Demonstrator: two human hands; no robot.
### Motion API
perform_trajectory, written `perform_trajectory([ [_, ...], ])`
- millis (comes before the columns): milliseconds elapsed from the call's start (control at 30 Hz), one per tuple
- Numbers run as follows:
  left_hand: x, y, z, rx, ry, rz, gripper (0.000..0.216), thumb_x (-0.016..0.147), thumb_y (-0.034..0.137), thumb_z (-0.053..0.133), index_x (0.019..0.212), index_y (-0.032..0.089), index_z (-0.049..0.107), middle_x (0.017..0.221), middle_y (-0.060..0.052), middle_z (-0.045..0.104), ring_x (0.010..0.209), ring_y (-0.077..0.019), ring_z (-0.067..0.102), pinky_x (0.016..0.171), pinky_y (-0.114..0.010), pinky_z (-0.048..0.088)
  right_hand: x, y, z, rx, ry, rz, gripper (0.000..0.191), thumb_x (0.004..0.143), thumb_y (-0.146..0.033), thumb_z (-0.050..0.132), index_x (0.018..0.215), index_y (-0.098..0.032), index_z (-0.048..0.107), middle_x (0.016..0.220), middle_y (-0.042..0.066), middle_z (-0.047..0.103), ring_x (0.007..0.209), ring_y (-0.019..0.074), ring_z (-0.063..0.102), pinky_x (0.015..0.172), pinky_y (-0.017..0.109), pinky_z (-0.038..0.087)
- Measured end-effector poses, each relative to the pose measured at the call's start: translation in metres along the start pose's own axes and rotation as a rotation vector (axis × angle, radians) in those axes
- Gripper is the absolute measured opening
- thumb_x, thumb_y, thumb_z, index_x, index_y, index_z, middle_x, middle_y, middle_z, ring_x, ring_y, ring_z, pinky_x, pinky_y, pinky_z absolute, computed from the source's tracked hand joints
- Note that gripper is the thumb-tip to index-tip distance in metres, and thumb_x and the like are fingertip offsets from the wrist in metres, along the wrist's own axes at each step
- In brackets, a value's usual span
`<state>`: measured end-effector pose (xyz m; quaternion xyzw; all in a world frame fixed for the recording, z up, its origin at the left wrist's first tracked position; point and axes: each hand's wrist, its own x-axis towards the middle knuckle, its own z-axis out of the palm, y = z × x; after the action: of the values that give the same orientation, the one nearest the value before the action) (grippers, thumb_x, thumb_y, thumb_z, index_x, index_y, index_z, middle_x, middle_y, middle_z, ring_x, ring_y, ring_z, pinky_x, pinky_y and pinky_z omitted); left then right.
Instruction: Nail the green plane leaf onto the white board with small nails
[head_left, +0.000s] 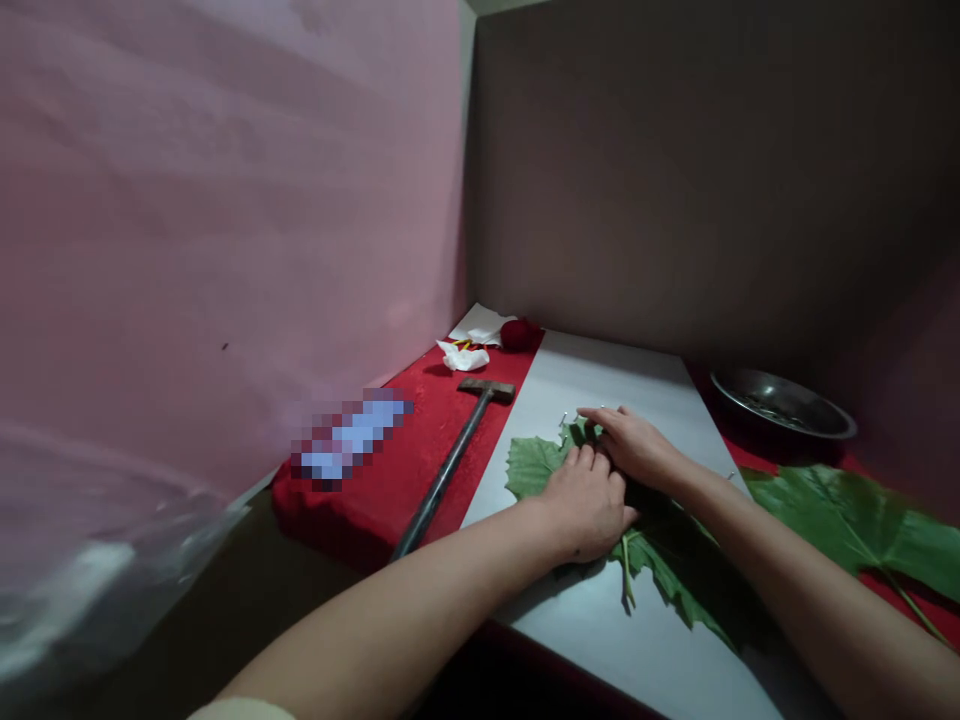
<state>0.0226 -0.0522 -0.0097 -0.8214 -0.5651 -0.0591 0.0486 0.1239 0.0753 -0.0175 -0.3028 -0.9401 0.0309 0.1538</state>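
A large green leaf (534, 465) lies on a white board (600, 375). My left hand (585, 500) rests flat on the leaf, fingers stretched forward. Just beyond it my right hand (634, 445) also lies on the leaf, its fingers extended to the left over the leaf's far edge. Small metal pins show at the leaf's rim near my right fingertips. The leaf's stem (627, 575) pokes out below my left hand.
A hammer (454, 460) lies on the red cloth (375, 490) left of the board. Crumpled white paper (463, 355) and a red ball (519, 333) sit at the back. At the right stand a metal bowl (780, 405) and another green leaf (847, 515). Walls close in behind and left.
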Motion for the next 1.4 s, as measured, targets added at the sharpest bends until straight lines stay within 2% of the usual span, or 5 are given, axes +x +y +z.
perform_trajectory([
  [167, 0.001, 0.000, -0.001, -0.021, -0.026, 0.006, 0.052, 0.092, 0.044, 0.037, 0.119, 0.003, 0.053, 0.123, -0.022, 0.051, 0.119, -0.0338, 0.041, 0.099, -0.044, 0.029, -0.018, -0.004, -0.021, 0.108, 0.166, -0.018, 0.038, 0.081, -0.017, 0.041, 0.115, -0.015, 0.058, 0.109, 0.011, 0.064, 0.100, 0.0225, 0.058, 0.086, 0.036, 0.046],
  [367, 0.001, -0.001, 0.003, -0.012, -0.012, 0.013, 0.056, 0.093, 0.044, 0.034, 0.126, 0.001, 0.047, 0.134, -0.025, 0.042, 0.125, -0.0349, 0.034, 0.099, -0.044, 0.028, -0.091, -0.028, -0.053, 0.080, 0.204, -0.056, 0.026, 0.087, -0.028, 0.043, 0.106, -0.022, 0.060, 0.095, 0.007, 0.065, 0.085, 0.0203, 0.062, 0.069, 0.032, 0.052],
  [600, 0.000, -0.002, 0.001, -0.053, 0.020, 0.008, 0.054, 0.091, 0.047, 0.039, 0.119, 0.002, 0.052, 0.129, -0.024, 0.047, 0.121, -0.0341, 0.039, 0.096, -0.043, 0.030, -0.160, -0.034, -0.027, 0.009, 0.183, -0.081, 0.030, 0.087, -0.027, 0.046, 0.113, -0.030, 0.058, 0.114, 0.007, 0.061, 0.100, 0.0248, 0.058, 0.077, 0.040, 0.054],
  [1067, 0.002, -0.004, -0.008, -0.102, 0.002, 0.016, 0.049, 0.089, 0.045, 0.045, 0.116, 0.006, 0.054, 0.135, -0.022, 0.041, 0.126, -0.0326, 0.034, 0.098, -0.042, 0.030, -0.153, -0.043, -0.035, 0.035, 0.054, -0.031, 0.029, 0.087, -0.021, 0.045, 0.112, -0.024, 0.060, 0.115, 0.008, 0.059, 0.107, 0.0247, 0.051, 0.088, 0.044, 0.048],
  [1400, 0.001, -0.012, -0.013, -0.118, 0.043, 0.057, 0.041, 0.091, 0.046, 0.042, 0.109, 0.011, 0.055, 0.107, -0.013, 0.059, 0.103, -0.0264, 0.052, 0.086, -0.036, 0.040, -0.148, -0.044, -0.035, 0.127, 0.107, 0.022, 0.021, 0.088, -0.024, 0.046, 0.108, -0.022, 0.052, 0.102, 0.010, 0.060, 0.099, 0.0247, 0.055, 0.086, 0.046, 0.047],
])
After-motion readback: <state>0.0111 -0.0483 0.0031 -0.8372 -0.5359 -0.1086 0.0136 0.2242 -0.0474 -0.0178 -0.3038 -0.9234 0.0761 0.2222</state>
